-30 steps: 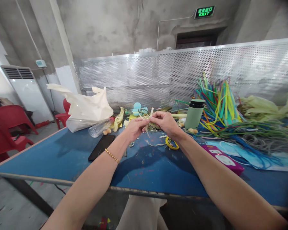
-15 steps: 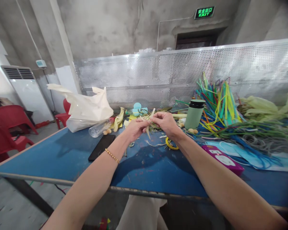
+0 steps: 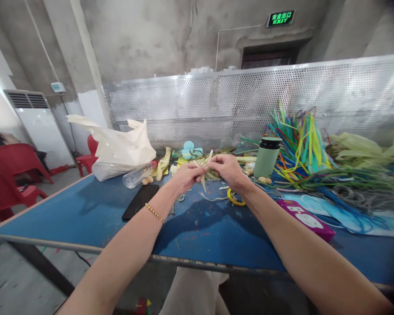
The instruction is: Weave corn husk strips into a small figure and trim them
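Both hands meet over the middle of the blue table [image 3: 197, 245], fingers pinched around pale green strips of husk or leaf [image 3: 203, 181]. My left hand [image 3: 186, 177] holds the strips from the left, thumb and fingers closed. My right hand [image 3: 228, 168] pinches them from the right, its fingertips close to the left ones. One strip end points up between the hands and another hangs down. Just below the right wrist lies a yellow ring [image 3: 235, 197]. A black phone [image 3: 140, 202] lies beside the left forearm. Exactly how the strips cross is hidden by the fingers.
A white plastic bag [image 3: 123, 151] and a clear bottle [image 3: 138, 176] are on the left. At right stand a green tumbler [image 3: 267, 157] and a heap of coloured strips [image 3: 310, 151], near a purple box [image 3: 305, 218]. A perforated metal panel [image 3: 190, 105] borders the far edge.
Both hands stay nearly in place with the strips pinched between them. The right fingertips have shifted slightly away from the left ones. The whole view has drifted a little.
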Tool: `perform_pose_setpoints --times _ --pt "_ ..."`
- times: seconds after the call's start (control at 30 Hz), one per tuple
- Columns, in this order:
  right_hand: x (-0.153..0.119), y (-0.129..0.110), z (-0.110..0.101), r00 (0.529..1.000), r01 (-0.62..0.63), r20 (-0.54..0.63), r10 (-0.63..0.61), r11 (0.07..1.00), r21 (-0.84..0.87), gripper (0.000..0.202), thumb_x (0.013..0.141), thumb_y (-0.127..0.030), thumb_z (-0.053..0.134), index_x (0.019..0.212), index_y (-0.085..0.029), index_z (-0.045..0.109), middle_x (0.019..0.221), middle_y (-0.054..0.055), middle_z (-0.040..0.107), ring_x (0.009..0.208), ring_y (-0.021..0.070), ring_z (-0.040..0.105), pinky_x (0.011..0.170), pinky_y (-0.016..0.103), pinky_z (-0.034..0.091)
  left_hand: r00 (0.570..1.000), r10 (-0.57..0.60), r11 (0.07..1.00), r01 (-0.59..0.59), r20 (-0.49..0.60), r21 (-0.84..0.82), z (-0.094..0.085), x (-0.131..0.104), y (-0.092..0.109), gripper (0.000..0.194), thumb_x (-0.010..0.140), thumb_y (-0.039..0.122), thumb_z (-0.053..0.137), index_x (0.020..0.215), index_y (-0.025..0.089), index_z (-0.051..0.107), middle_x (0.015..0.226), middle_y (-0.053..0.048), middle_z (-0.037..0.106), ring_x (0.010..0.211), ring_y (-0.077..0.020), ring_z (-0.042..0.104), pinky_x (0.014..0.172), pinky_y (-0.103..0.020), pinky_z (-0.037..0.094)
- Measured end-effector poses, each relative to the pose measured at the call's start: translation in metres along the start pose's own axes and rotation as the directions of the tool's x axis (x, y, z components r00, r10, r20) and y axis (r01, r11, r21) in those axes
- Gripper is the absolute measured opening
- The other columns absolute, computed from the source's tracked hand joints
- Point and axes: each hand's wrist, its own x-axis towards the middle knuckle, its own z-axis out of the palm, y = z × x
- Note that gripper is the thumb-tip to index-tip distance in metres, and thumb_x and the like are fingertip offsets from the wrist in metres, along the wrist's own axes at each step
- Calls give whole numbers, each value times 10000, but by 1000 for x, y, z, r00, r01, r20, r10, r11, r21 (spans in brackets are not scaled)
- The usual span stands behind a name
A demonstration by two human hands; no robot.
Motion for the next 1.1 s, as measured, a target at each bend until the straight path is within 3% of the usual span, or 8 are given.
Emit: perform_pose_setpoints --times 0.2,0.37,0.53,0.83,1.0,1.1 --pt "2 2 -2 1000 -5 31 4 1000 23 217 606 -333 723 625 -157 597 471 -46 482 441 73 365 438 237 257 1000 -14 1000 14 5 -25 1 0 -2 246 648 182 811 573 93 595 544 10 489 509 -63 423 516 -247 287" --pt "5 2 -8 1000 18 -2 -18 997 71 247 627 -361 736 625 -165 585 476 -46 478 445 69 361 444 239 256 999 -46 993 46 5 -109 3 -1 2 145 701 177 771 710 81 662 654 -39 582 575 -91 487 549 -252 343" --pt "5 2 -11 999 -6 31 3 998 70 288 665 -408 732 624 -165 584 500 -36 479 450 70 368 445 243 257 1000 -8 999 9 19 -42 -1 -1 2 122 718 120 741 661 76 642 611 -27 559 533 -77 474 574 -256 351" --pt "5 9 -11 984 2 179 -12 999 53 356 653 -460 770 665 -167 567 505 -50 469 463 69 371 460 237 239 1000 10 1000 -10 19 -5 -5 2 -1 186 683 201 794 665 81 652 608 -20 550 535 -74 460 554 -256 307" --pt "4 6 -9 987 44 152 -44 999 0 337 677 -463 749 706 -153 618 549 -35 514 494 78 395 471 237 281 997 71 994 -70 -11 83 -6 2 -3 233 667 260 804 627 89 651 581 -13 534 505 -66 421 525 -258 257" --pt "3 0 -10 991 56 123 -51 998 -37 350 690 -482 738 756 -144 677 626 1 601 559 104 472 506 243 358 999 46 989 -48 20 142 -6 0 -3 199 652 235 804 626 88 672 596 -27 565 514 -65 423 532 -257 269"
